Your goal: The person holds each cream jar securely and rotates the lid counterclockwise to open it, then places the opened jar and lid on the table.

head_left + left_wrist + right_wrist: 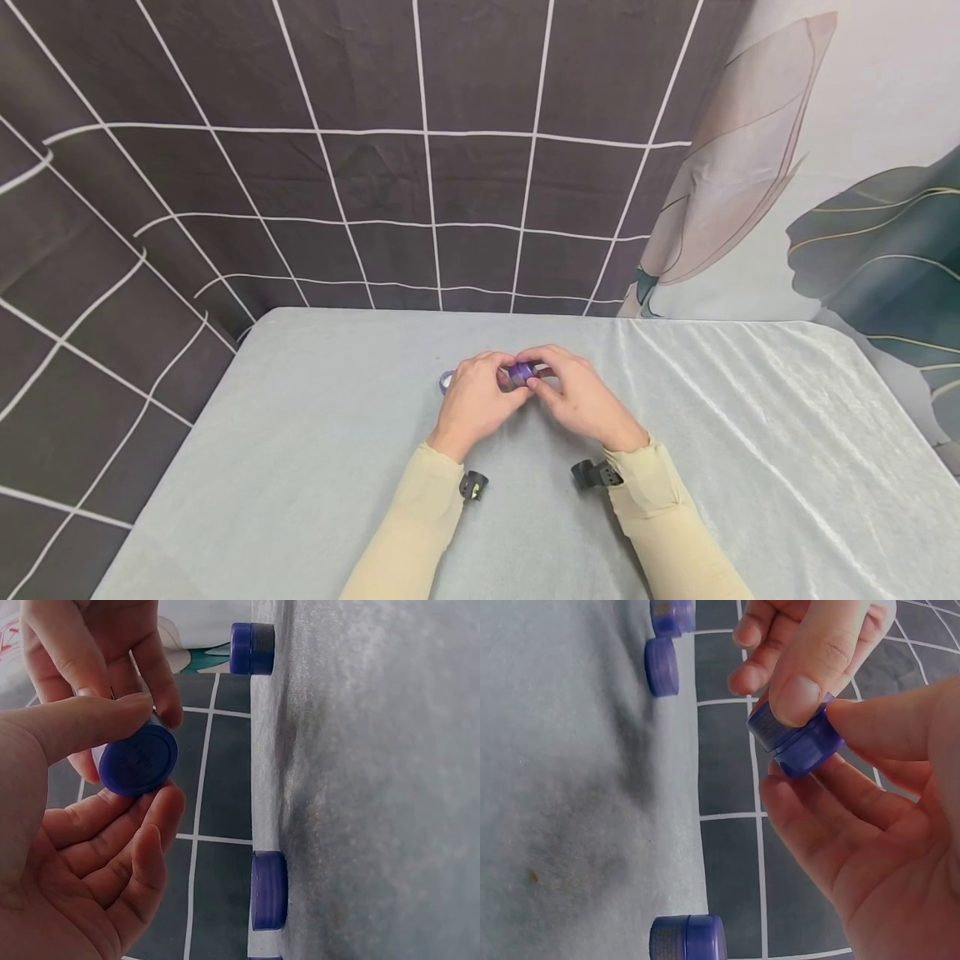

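A small round purple jar (520, 372) is held between both hands above the table. My left hand (477, 396) grips one end of it, thumb on top and fingers beneath. From the other side my right hand (581, 396) pinches the jar between thumb and fingers. The left wrist view shows the jar's flat round blue-purple end (139, 761) facing the camera. A seam between its two sections shows on the jar (804, 742) in the right wrist view. Left of the left hand lies a blue-purple ring-like piece (446, 382), partly hidden by the hand.
A two-part jar (253, 649) with a grey band stands on the table. A purple round piece (270, 891) sits apart from it. The right wrist view shows two purple pieces close together, one a short round piece (662, 667). Dark gridded cloth (375, 183) hangs behind the grey-covered table (300, 433).
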The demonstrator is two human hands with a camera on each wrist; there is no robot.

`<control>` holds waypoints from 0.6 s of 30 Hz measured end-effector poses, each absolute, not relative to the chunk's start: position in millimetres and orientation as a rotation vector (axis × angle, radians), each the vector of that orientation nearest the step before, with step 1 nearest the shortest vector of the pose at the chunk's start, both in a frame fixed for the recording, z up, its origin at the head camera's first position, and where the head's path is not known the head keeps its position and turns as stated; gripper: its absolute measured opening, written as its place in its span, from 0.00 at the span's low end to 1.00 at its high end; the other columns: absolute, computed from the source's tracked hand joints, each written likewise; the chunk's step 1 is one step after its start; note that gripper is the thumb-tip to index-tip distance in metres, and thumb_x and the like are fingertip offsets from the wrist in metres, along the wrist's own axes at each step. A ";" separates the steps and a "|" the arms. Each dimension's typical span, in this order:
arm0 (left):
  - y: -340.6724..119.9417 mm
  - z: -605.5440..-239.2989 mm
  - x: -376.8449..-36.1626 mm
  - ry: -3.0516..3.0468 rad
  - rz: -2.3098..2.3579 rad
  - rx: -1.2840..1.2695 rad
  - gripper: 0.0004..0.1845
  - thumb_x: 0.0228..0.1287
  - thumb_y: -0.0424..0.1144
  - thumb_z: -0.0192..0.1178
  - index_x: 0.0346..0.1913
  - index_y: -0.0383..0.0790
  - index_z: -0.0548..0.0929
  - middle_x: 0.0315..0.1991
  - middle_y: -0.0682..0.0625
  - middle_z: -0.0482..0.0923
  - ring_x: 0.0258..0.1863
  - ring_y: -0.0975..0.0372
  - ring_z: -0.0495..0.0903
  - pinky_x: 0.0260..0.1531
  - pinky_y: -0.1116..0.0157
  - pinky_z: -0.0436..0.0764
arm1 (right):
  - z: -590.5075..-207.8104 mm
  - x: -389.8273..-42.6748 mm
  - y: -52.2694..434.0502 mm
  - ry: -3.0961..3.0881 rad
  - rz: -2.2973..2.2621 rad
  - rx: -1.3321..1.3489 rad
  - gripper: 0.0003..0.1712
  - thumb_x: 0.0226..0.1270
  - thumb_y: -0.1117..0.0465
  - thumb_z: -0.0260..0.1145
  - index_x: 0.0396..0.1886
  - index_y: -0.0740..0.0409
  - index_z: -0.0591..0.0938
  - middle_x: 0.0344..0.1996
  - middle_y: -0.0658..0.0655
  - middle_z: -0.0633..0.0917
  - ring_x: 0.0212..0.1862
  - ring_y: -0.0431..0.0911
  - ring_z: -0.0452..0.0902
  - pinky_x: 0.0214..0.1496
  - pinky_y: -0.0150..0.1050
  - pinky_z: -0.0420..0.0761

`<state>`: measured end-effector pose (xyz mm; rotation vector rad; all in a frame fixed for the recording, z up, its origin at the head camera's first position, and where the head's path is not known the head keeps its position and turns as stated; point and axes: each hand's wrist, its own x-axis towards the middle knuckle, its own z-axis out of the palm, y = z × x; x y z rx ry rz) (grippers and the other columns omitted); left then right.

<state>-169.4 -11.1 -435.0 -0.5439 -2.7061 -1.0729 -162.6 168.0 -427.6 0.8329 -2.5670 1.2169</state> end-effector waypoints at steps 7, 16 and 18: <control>-11.5 -434.8 -169.4 -2.722 -1.063 -0.530 0.19 0.53 0.44 0.73 0.47 0.39 0.87 0.36 0.52 0.84 0.34 0.62 0.80 0.42 0.62 0.77 | -429.0 -162.4 165.1 -2.594 1.282 0.750 0.21 0.67 0.68 0.67 0.59 0.67 0.78 0.54 0.62 0.83 0.52 0.54 0.83 0.52 0.48 0.83; -10.6 -432.9 -168.0 -2.713 -1.037 -0.542 0.19 0.53 0.45 0.73 0.47 0.39 0.87 0.36 0.52 0.84 0.33 0.63 0.80 0.41 0.62 0.78 | -430.7 -162.2 161.9 -2.666 1.236 0.579 0.23 0.71 0.55 0.66 0.58 0.66 0.79 0.47 0.60 0.85 0.42 0.48 0.84 0.46 0.47 0.84; -10.2 -433.0 -168.0 -2.711 -1.033 -0.543 0.19 0.53 0.45 0.73 0.47 0.39 0.87 0.35 0.52 0.84 0.33 0.63 0.80 0.41 0.62 0.78 | -431.2 -162.1 161.2 -2.681 1.225 0.549 0.24 0.71 0.54 0.66 0.58 0.66 0.79 0.45 0.59 0.86 0.40 0.47 0.84 0.45 0.47 0.84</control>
